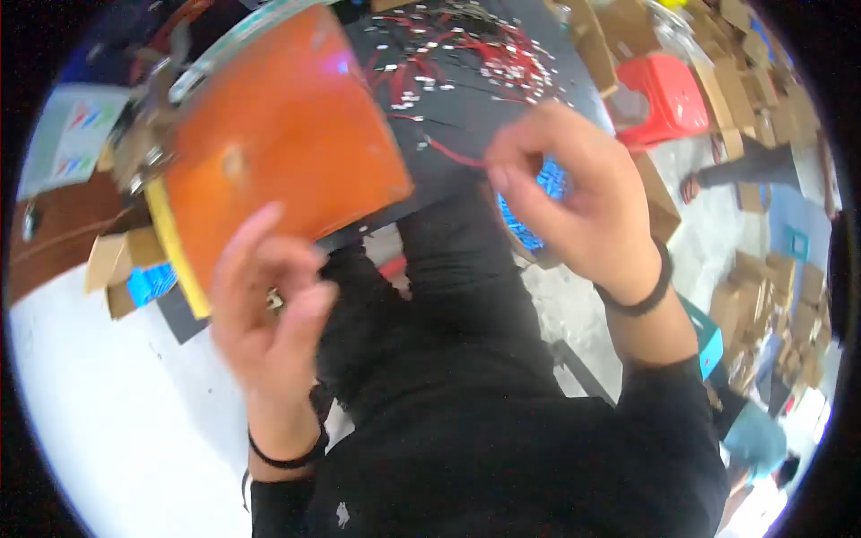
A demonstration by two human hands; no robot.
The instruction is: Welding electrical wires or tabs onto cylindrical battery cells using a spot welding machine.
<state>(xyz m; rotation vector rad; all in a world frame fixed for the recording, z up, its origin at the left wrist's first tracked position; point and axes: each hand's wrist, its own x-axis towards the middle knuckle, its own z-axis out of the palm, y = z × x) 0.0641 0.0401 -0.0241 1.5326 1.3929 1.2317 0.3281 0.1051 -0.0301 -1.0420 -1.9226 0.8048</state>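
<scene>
My right hand (583,188) is closed in a pinch, its thumb and forefinger at the end of a thin red cable (455,156). The cable trails left over the dark tabletop toward a small white connector. Beside the orange board (296,134), my left hand (269,314) is raised with thumb and fingers apart and slightly curled. It is blurred, and I see nothing held in it. Past both hands lies a loose heap of red and black cables (511,67) with white connectors.
Blue pieces fill a box (529,255) below my right hand; more blue pieces (151,282) are in a carton at left. A red plastic stool (668,99) stands right of the table. Cardboard boxes (753,296) line the right side, where other people's arms show.
</scene>
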